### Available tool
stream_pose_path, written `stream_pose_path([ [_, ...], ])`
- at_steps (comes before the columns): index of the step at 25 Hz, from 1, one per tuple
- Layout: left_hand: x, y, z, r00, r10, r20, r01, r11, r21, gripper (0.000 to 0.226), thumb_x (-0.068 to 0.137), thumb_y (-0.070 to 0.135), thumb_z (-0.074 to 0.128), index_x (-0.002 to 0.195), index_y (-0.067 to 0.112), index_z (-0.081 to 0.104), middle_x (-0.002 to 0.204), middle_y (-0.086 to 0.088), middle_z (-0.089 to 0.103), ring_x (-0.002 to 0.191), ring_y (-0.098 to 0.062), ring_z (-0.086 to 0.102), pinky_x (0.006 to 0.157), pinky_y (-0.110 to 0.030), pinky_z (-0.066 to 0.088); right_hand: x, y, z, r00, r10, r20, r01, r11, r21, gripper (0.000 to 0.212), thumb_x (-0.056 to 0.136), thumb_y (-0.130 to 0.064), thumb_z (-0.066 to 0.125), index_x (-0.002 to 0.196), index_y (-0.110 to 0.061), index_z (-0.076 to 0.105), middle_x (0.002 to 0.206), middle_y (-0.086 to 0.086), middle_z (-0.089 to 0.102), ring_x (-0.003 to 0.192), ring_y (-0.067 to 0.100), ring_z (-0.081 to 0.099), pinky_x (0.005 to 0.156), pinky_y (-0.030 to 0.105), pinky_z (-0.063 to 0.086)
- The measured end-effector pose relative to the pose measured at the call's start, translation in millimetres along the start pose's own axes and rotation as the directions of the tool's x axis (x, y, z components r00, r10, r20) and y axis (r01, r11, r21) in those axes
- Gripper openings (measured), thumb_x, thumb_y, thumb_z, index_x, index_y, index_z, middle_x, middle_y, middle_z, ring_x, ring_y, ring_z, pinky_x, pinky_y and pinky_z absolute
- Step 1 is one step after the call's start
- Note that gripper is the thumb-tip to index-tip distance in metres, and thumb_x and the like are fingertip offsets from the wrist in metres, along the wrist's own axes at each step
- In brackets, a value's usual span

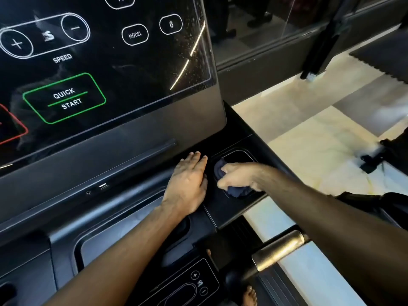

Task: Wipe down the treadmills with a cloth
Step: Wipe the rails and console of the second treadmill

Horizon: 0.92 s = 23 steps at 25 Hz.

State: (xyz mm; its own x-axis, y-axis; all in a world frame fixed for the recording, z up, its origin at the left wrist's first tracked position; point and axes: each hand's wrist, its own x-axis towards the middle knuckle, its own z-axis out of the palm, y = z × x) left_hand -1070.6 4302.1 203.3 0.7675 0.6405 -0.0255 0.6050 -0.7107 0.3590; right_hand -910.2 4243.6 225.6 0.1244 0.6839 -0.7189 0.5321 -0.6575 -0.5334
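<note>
The right hand (237, 176) grips a dark cloth (236, 191) inside the cup holder (242, 154); the left hand (189, 184) lies flat, fingers straight, just beside that holder

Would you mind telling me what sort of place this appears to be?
Most likely a gym: a treadmill console with SPEED and QUICK START controls, a handlebar grip, and black rubber floor mats beyond.

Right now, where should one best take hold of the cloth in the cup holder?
Grip the bunched fold of the cloth at the cup holder's near edge, coming from above; the right hand covers its middle.
</note>
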Motion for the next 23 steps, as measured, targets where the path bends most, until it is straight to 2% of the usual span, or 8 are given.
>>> stream_pose_path([
  [3,-1,6,1,1.000,-0.022,0.015,0.022,1.000,0.007,0.057,0.100,0.023,0.040,0.153,0.014,0.023,0.162,-0.010,0.017,0.150,-0.023,0.007,0.122,-0.035,0.001,-6,-2,-23,0.988,0.037,0.153,0.036,0.893,-0.448,0.009,0.072,-0.009,0.057,0.077,-0.011,0.050,0.067,0.011,0.048,0.058,0.022,0.044,0.051,0.029,0.033],
  [5,-2,9,4,0.999,-0.036,0.030,0.035,0.999,0.026,0.057,0.101,0.025,0.039,0.154,0.016,0.020,0.163,-0.008,0.012,0.151,-0.021,0.003,0.122,-0.035,-0.003,-13,-3,-25,0.971,0.022,0.238,0.156,0.699,-0.698,0.007,0.075,-0.006,0.053,0.082,-0.010,0.053,0.069,0.008,0.051,0.063,0.024,0.048,0.056,0.031,0.035],
  [10,-5,9,6,0.997,-0.038,0.061,0.035,0.997,0.062,0.058,0.102,0.028,0.036,0.155,0.016,0.016,0.164,-0.007,0.006,0.151,-0.020,-0.003,0.122,-0.036,-0.004,-12,20,-24,0.946,-0.164,0.278,0.274,-0.046,-0.961,0.020,0.092,-0.007,0.052,0.106,-0.015,0.063,0.101,0.007,0.065,0.095,0.031,0.065,0.068,0.041,0.046],
  [13,-6,3,3,0.997,-0.019,0.078,0.014,0.997,0.069,0.058,0.103,0.028,0.034,0.155,0.016,0.012,0.164,-0.005,0.003,0.151,-0.018,-0.003,0.122,-0.035,-0.003,7,44,-49,0.671,-0.504,0.544,0.245,-0.542,-0.804,0.026,0.095,-0.017,0.054,0.118,-0.019,0.067,0.119,0.004,0.067,0.111,0.032,0.061,0.095,0.046,0.048],
  [15,-5,0,2,0.997,-0.004,0.083,-0.001,0.998,0.061,0.058,0.103,0.029,0.033,0.155,0.015,0.012,0.164,-0.005,0.004,0.151,-0.017,-0.003,0.122,-0.033,-0.002,16,47,-57,0.595,-0.467,0.654,0.290,-0.635,-0.716,0.040,0.097,-0.014,0.039,0.132,-0.017,0.059,0.136,0.004,0.059,0.127,0.031,0.053,0.112,0.046,0.039],
  [17,-4,-2,2,0.996,0.004,0.091,-0.008,0.999,0.040,0.057,0.104,0.030,0.031,0.155,0.015,0.011,0.164,-0.004,0.004,0.150,-0.015,-0.003,0.122,-0.032,-0.002,26,41,-51,0.630,-0.379,0.678,0.302,-0.684,-0.663,0.045,0.099,-0.017,0.032,0.139,-0.023,0.053,0.144,0.001,0.053,0.137,0.029,0.045,0.119,0.042,0.030],
  [21,-6,-6,9,0.997,0.008,0.071,-0.012,0.998,0.063,0.057,0.104,0.031,0.030,0.155,0.015,0.011,0.164,-0.004,0.003,0.150,-0.016,-0.004,0.122,-0.034,-0.002,31,40,-31,0.900,-0.147,0.411,0.255,-0.588,-0.768,0.059,0.106,-0.024,0.031,0.159,-0.027,0.005,0.168,-0.004,0.001,0.154,0.025,0.004,0.123,0.044,-0.002],
  [23,-7,-6,13,0.997,0.011,0.071,-0.018,0.995,0.094,0.058,0.104,0.032,0.029,0.156,0.016,0.009,0.164,-0.004,0.000,0.150,-0.016,-0.007,0.122,-0.034,-0.005,26,37,-23,0.944,-0.094,0.317,0.210,-0.571,-0.793,0.064,0.107,-0.026,0.033,0.159,-0.026,-0.006,0.167,-0.006,-0.009,0.154,0.023,-0.001,0.124,0.045,-0.003],
])
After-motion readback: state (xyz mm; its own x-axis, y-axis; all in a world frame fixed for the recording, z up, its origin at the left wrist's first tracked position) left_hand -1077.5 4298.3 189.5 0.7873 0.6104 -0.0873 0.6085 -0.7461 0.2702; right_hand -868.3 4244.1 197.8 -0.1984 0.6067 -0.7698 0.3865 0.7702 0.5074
